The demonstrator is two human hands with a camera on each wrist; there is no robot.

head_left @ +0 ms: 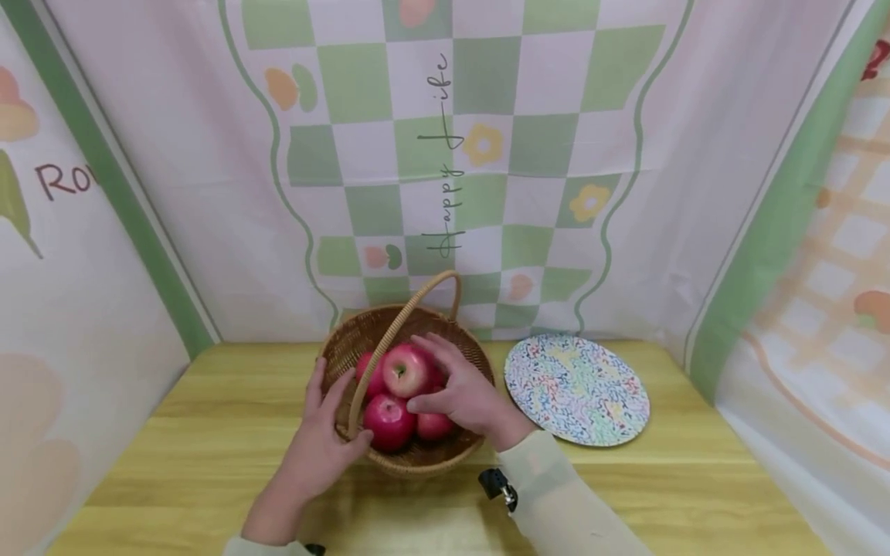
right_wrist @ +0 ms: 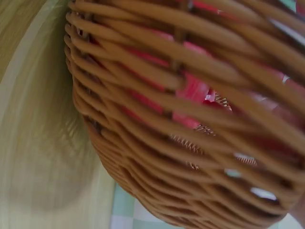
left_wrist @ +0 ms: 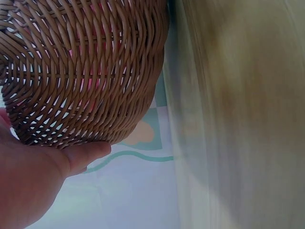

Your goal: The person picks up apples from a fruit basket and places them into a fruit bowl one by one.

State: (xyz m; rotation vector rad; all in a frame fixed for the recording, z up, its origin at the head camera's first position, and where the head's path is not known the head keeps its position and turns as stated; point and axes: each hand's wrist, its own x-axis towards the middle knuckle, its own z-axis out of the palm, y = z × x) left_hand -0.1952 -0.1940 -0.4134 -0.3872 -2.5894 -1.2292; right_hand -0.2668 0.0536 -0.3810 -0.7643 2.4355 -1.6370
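A round wicker basket (head_left: 417, 455) with a tall arched handle (head_left: 396, 332) stands on the wooden table and holds several red apples. My left hand (head_left: 332, 421) holds the basket's left side, thumb hooked over the rim by the handle's foot and fingers along the outer wall. In the left wrist view that hand (left_wrist: 43, 176) presses against the weave (left_wrist: 86, 71). My right hand (head_left: 434, 374) reaches into the basket. Its fingers curve round the far side of the top apple (head_left: 403, 369) and its thumb lies below it. Another apple (head_left: 388, 421) sits in front. The right wrist view shows only the basket wall (right_wrist: 157, 143) with red behind it.
A round plate (head_left: 575, 388) with a multicoloured squiggle pattern lies flat to the right of the basket. The yellow wood table (head_left: 208, 432) runs to a printed cloth backdrop (head_left: 487, 193) at the back and both sides.
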